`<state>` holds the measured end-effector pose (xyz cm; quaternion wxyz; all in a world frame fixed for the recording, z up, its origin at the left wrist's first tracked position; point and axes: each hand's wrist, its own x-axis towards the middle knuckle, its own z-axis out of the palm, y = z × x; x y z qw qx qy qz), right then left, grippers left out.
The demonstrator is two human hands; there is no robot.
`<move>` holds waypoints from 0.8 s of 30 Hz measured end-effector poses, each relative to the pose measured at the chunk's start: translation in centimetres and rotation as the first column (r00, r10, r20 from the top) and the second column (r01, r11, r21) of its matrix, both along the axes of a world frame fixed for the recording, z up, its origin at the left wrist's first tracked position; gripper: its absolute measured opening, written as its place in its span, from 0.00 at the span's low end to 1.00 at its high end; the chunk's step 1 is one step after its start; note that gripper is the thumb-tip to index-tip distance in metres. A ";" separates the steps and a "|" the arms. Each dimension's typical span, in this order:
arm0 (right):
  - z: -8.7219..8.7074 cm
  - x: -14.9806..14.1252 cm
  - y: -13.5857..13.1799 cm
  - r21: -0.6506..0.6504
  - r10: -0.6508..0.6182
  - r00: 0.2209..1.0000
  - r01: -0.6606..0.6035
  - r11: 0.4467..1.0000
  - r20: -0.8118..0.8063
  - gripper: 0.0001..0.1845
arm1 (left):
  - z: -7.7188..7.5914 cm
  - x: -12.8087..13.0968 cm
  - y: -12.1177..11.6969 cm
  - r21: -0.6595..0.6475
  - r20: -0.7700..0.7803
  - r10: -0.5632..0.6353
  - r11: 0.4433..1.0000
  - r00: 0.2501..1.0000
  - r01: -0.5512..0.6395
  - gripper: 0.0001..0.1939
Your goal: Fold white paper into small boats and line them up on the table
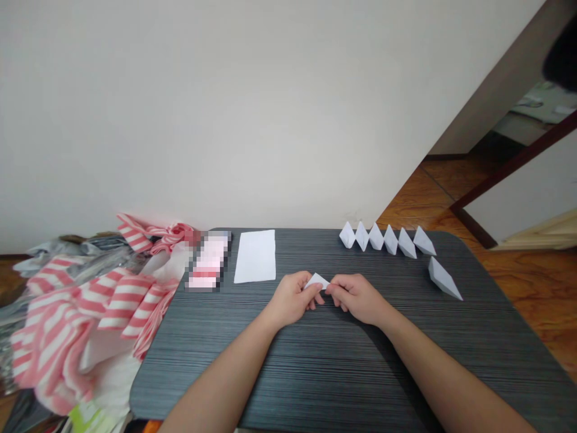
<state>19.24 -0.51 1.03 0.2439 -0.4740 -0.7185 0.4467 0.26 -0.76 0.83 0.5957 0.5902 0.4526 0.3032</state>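
— Your left forearm point(216, 373) and right forearm point(451, 373) reach over the bench point(315, 391) from its near edge. Where is the folded paper point(318, 280)?
— It is raised between your left hand point(291, 299) and right hand point(358, 297). Your left grip is narrow, thumb and fingers pinching the paper; your right grip is narrow too, on its right corner.
— How much room do you have around the folded paper?
— Dark, ridged bench top runs from beneath it to the near edge. Beyond it and to its left lies a flat white sheet point(255, 257), with a pixelated rectangular item point(210, 261) farther left, by the bench's left edge.
— And to its right?
— Six folded paper shapes point(376, 237) line up beyond it, near the far edge by the wall point(270, 120). One separate paper shape point(444, 279) lies nearer your right edge. Striped cloth point(121, 300) is heaped well left of it, against the bench.
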 end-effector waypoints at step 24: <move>-0.6 0.3 0.1 0.021 -0.064 0.998 0.065 0.998 -0.018 0.17 | 0.1 -0.2 0.1 0.027 -0.009 -0.062 0.998 0.998 0.062 0.18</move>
